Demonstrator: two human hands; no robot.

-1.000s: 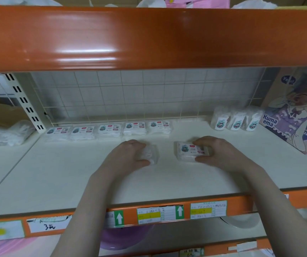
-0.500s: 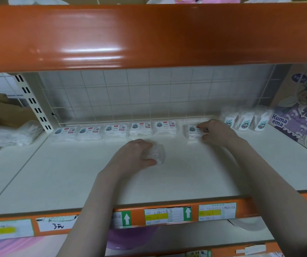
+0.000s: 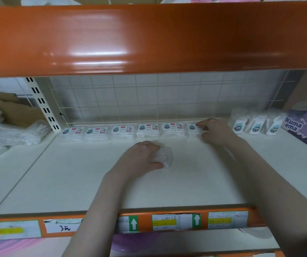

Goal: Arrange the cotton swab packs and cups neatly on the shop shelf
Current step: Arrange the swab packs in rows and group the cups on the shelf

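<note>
A: Item under right hand?
B: Sixth cotton swab pack (image 3: 193,129) — flat, rectangular, clear crinkled film over white contents, printed label with a small cartoon figure and red tag on top. Lying flat at the back of the white shelf board (image 3: 195,182), just beside the wire grid panel (image 3: 139,99), at the right end of the row.

A: Row condition?
B: Five more packs (image 3: 123,129) of the same kind, laid side by side, labels up, edges touching or nearly so. Leftmost near the slotted upright (image 3: 43,106).

A: Right hand state?
B: Right hand (image 3: 215,131) gripping the sixth pack — fingers curled over its right half, thumb at the near edge.

A: Left hand?
B: Left hand (image 3: 141,158) farther forward, mid-shelf, well apart from the row. Fingers wrapped round a soft, wrinkled clear-wrapped bundle (image 3: 164,156); contents too blurred to identify.

A: Cups?
B: Three wrapped cups (image 3: 256,124) standing upright in a tight group right of the row, near the right hand, each with a cartoon sticker. Beyond them, a printed box (image 3: 306,130) marked "Kuma ema".

A: Surroundings?
B: Glossy orange beam (image 3: 149,38) overhead. Orange front rail (image 3: 145,222) carrying price labels and green arrow tags. Loose plastic-wrapped goods (image 3: 10,130) on the adjoining left bay.
</note>
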